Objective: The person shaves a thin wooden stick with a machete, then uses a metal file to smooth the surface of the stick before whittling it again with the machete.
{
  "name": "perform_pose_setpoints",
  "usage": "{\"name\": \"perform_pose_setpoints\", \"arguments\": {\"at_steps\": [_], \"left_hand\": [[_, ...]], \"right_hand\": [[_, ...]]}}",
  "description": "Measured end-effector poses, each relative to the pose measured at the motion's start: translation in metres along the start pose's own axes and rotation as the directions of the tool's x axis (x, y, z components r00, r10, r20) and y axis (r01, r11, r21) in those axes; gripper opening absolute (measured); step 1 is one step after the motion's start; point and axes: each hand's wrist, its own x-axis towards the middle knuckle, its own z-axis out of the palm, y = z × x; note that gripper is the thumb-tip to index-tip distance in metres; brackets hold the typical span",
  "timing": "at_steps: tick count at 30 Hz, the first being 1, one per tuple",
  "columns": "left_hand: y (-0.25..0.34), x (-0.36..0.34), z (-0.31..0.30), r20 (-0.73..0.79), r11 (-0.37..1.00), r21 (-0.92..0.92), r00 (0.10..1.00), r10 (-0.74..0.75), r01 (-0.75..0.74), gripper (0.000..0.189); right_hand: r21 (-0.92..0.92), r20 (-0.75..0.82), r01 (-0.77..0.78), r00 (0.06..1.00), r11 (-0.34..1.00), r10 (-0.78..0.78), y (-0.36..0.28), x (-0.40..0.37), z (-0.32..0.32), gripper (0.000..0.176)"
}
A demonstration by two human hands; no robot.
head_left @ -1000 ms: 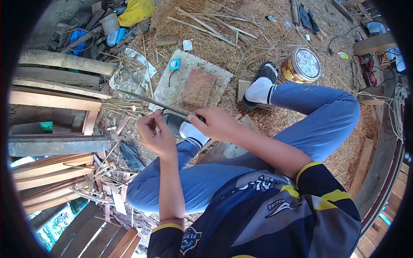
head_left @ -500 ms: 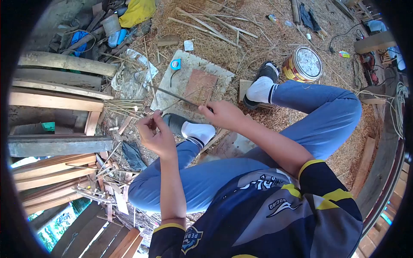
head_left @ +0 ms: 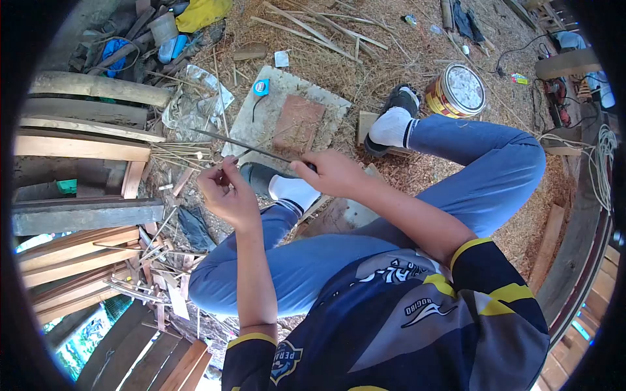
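Observation:
My right hand (head_left: 334,173) is closed round the dark handle of a knife with a long, narrow blade (head_left: 241,144). The blade points up and left, crossing above the grey slab's lower edge. My left hand (head_left: 227,195) is closed in a pinch on a thin stick (head_left: 242,154), of which only a short end shows beyond the fingertips. That end lies close to the blade in this view. Past the hands is the grey slab (head_left: 257,130), with a reddish-brown flat block (head_left: 298,124) and a blue tape measure (head_left: 261,87) on it.
A paint tin (head_left: 455,91) stands by my right foot. Thin sticks (head_left: 176,154) lie in a bundle on the left, near stacked timber (head_left: 91,156). Wood strips (head_left: 319,32) lie on shavings at the back. A cable (head_left: 515,55) and coiled cord (head_left: 605,163) are on the right.
The knife blade has swung to point further left, and less of the thin stick shows beyond my left fingers. Both hands have shifted slightly left with the whole view.

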Motion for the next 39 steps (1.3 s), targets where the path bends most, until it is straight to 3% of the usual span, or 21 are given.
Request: {"name": "perform_pose_setpoints", "arguments": {"at_steps": [5,8,11,14,17,20,23,26,29,32,35,39], "left_hand": [[-0.003,0.003,-0.003,-0.003,0.991,-0.108,0.997,-0.079,0.078,0.021],[0.006,0.003,-0.002,0.002,1.000,0.026,1.000,-0.009,0.009,0.023],[-0.007,0.001,0.000,-0.017,0.998,-0.052,0.999,0.037,-0.038,0.024],[-0.004,0.004,-0.003,-0.012,0.997,-0.049,0.998,-0.059,0.059,0.027],[-0.004,0.006,-0.003,-0.011,0.998,0.055,1.000,-0.021,0.021,0.028],[-0.009,0.006,-0.003,-0.037,1.000,0.029,0.999,0.009,-0.008,0.029],[-0.014,0.006,-0.001,-0.038,0.993,-0.101,0.997,-0.068,0.064,0.029],[-0.013,0.008,-0.002,-0.032,1.000,0.008,0.999,0.000,0.000,0.030],[-0.014,0.008,-0.003,-0.051,0.998,0.026,0.997,0.057,-0.055,0.030],[-0.015,0.008,-0.003,-0.028,0.997,-0.066,0.998,-0.049,0.047,0.030],[-0.014,0.010,-0.004,-0.017,0.998,0.045,0.999,0.037,-0.036,0.029],[-0.020,0.010,0.001,-0.038,0.996,-0.085,0.999,-0.021,0.018,0.028]], "right_hand": [[-0.115,0.068,-0.154,0.984,0.981,0.162,0.032,0.022,-0.007,0.055],[-0.016,-0.047,0.045,0.998,0.999,-0.046,0.015,0.003,0.001,0.055],[-0.022,0.004,-0.070,0.998,0.997,0.071,0.030,0.009,0.004,0.056],[-0.165,0.068,-0.183,0.978,0.969,0.197,0.044,0.025,-0.002,0.058],[-0.131,0.004,-0.075,0.997,0.989,0.076,0.033,0.010,0.002,0.065],[-0.111,0.070,-0.199,0.976,0.974,0.207,0.045,0.013,0.000,0.066],[-0.176,0.042,-0.163,0.984,0.971,0.173,0.055,0.021,-0.004,0.062],[-0.154,0.002,-0.092,0.996,0.984,0.094,0.043,0.006,0.000,0.062],[-0.217,0.055,-0.223,0.969,0.950,0.240,0.062,0.016,-0.002,0.067],[-0.230,0.000,-0.147,0.989,0.962,0.151,0.054,0.016,-0.008,0.066],[-0.205,0.030,-0.158,0.985,0.966,0.168,0.049,0.004,-0.009,0.065],[-0.231,0.056,-0.226,0.968,0.946,0.245,0.063,0.016,-0.017,0.065]]}}
